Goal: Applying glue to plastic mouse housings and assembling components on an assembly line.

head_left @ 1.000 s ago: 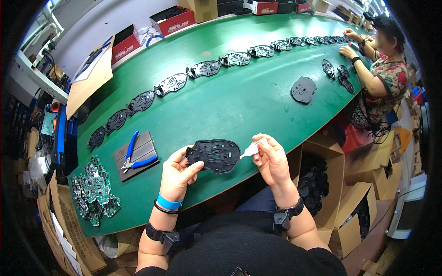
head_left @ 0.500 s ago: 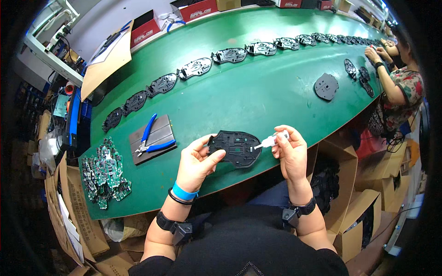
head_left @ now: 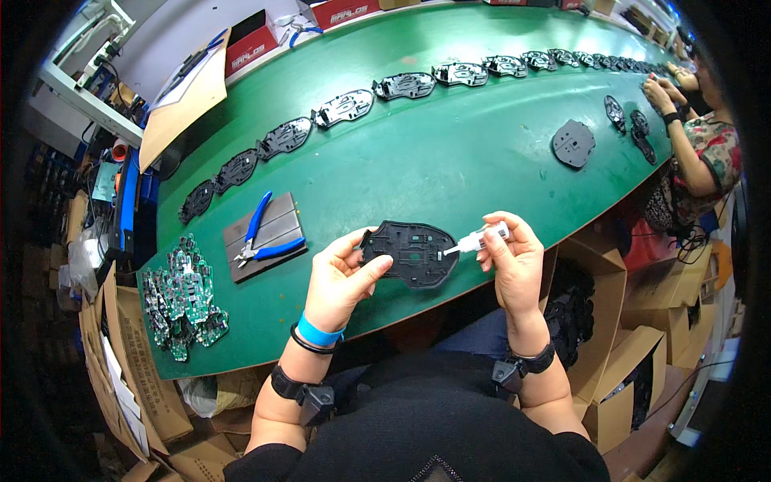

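My left hand [head_left: 347, 271] grips the left end of a black plastic mouse base [head_left: 411, 259], thumb on top. The base is held up over the front edge of the green table, its inner side with ribs and slots facing up. In my right hand [head_left: 514, 257] is a small white dropper bottle [head_left: 486, 237], pinched between thumb and fingers. Its thin nozzle points left, its tip at the right end of the base near a small light rectangle. Whether the tip touches the base, I cannot tell.
Blue-handled side cutters [head_left: 261, 233] rest on a dark block [head_left: 281, 215]. Circuit boards [head_left: 186, 301] are heaped at the table's left end. A row of mouse bases [head_left: 343, 108] curves along the table [head_left: 450, 169]. Another person [head_left: 699, 153] works at the right, near loose black parts [head_left: 573, 144].
The nozzle tip has shifted slightly left over the base, and the base is tilted a little differently. My right hand has risen slightly. Both grips stay the same.
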